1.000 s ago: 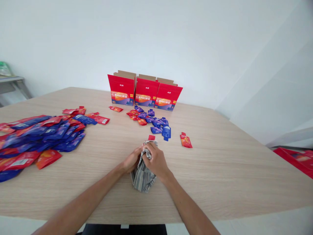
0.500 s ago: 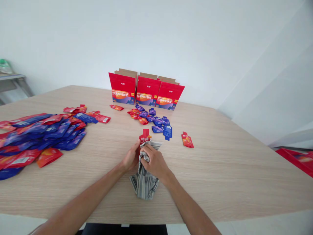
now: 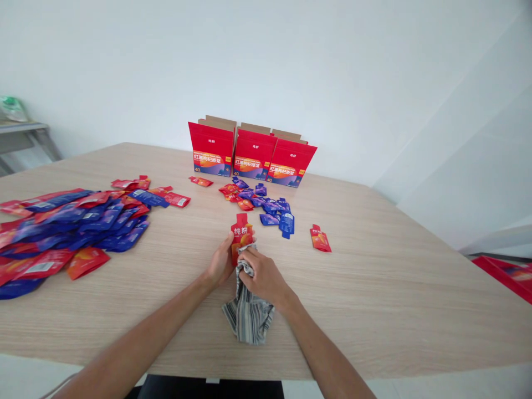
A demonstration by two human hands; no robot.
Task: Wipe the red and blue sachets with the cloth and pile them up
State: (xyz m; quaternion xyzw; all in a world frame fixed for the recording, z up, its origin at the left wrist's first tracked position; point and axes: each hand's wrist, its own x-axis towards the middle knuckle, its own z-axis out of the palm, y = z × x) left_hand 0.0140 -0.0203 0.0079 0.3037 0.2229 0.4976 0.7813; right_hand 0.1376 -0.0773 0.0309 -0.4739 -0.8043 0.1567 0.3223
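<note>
Near the table's middle, my left hand (image 3: 221,260) is closed on the left edge of a red pouch (image 3: 241,233), whose narrow neck points away from me. My right hand (image 3: 262,275) grips a bunched grey striped cloth (image 3: 249,318) against the pouch's lower right side. The cloth's loose end hangs toward me on the table. Fingers and cloth hide the lower part of the pouch. Beyond my hands lies a small group of blue pouches (image 3: 272,207) and red pouches (image 3: 230,190).
A large heap of red and blue pouches (image 3: 95,216) spreads over the left side. Three open red cartons (image 3: 253,152) stand at the back by the wall. A single red pouch (image 3: 320,239) lies to the right. A red tray-like container (image 3: 505,277) shows at the right edge.
The cloth has moved down off the pouch's upper front, uncovering more of its printed face. The pouch has shifted slightly left and away. My view has turned a little.
</note>
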